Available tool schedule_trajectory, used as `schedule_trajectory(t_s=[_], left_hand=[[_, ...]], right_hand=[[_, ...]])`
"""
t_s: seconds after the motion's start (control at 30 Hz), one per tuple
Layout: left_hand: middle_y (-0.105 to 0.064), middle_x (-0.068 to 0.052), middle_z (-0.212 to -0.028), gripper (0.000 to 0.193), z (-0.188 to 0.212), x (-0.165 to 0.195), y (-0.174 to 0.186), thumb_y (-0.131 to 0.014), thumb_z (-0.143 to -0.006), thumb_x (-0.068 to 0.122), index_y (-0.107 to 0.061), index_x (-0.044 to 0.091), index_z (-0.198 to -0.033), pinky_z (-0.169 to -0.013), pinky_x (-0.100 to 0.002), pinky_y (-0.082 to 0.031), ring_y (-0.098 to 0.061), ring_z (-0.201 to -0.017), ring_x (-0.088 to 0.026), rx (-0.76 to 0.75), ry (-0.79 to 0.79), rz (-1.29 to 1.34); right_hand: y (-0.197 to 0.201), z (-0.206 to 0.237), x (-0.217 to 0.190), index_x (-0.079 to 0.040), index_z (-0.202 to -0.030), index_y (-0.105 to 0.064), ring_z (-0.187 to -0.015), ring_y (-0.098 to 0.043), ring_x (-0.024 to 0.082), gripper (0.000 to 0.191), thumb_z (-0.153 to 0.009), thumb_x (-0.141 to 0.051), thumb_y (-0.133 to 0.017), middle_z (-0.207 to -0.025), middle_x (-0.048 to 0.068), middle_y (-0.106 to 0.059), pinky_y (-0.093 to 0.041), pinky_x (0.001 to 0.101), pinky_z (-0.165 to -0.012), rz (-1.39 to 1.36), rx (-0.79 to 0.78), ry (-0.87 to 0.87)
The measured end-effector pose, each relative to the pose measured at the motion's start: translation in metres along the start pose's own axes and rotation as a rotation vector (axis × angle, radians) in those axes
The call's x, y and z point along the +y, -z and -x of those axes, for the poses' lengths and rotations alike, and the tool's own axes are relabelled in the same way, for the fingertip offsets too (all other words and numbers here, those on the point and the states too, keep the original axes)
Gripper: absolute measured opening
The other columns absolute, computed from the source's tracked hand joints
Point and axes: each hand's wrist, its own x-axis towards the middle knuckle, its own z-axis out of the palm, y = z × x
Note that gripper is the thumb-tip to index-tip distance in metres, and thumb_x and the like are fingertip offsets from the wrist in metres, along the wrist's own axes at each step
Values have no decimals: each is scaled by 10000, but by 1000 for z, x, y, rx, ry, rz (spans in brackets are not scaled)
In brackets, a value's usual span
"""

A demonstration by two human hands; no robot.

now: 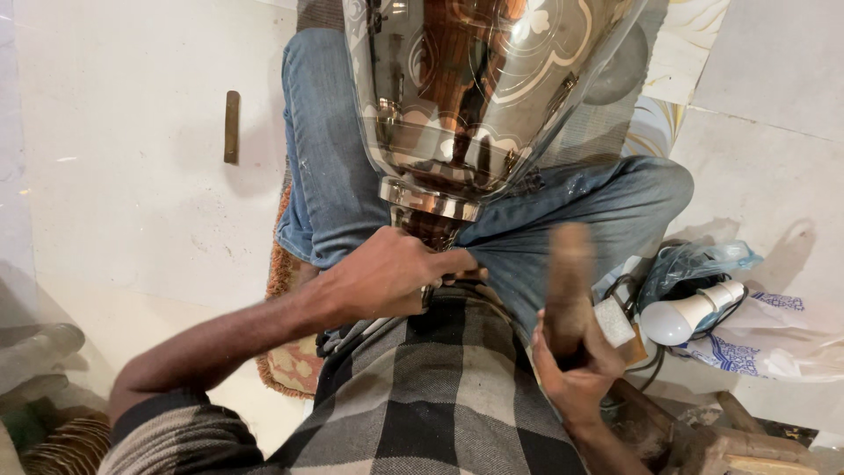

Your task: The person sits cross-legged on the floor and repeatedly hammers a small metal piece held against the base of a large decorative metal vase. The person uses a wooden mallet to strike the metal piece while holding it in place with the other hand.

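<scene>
Left hand (387, 277) clenched around the narrow base of a large etched glass vessel (479, 79) — vessel rests over the person's lap, wide end pointing away, metal collar (431, 200) just above the grip. Right hand (576, 361) grasps a wooden stick (567, 281), blurred, upright beside the right knee. On the floor to the right — a white light bulb (690, 315) with cables near a plastic bag (774, 339).

Pale tiled floor (132, 176) — patterned tile (694, 44) at top — woven mat (286, 264).

White bulb (681, 318), brown stick (231, 127)
</scene>
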Motion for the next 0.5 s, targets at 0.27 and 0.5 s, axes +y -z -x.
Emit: schedule_trajectory(t_s=[0.27,0.5], left_hand=[[-686,-58,-631,547,-14,-9,15,-643,-762,-37,-642,145,-1278,-461,-376,-504,-642,-515,-156,-319,-20,-77],[-721,-163,-989,300,15,-15,-19,-556,-855,-156,-687,76,-992,-787,-311,-660,-756,-864,-247,830,98,583]], right_hand=[[-14,40,28,18,-1256,-648,-999,-735,239,457,-811,48,-749,-1115,209,-726,-605,301,-882,232,107,31],[-20,28,25,92,-1411,-560,-950,-737,199,649,-794,12,-744,-1106,179,-745,-585,290,-847,180,90,-129]])
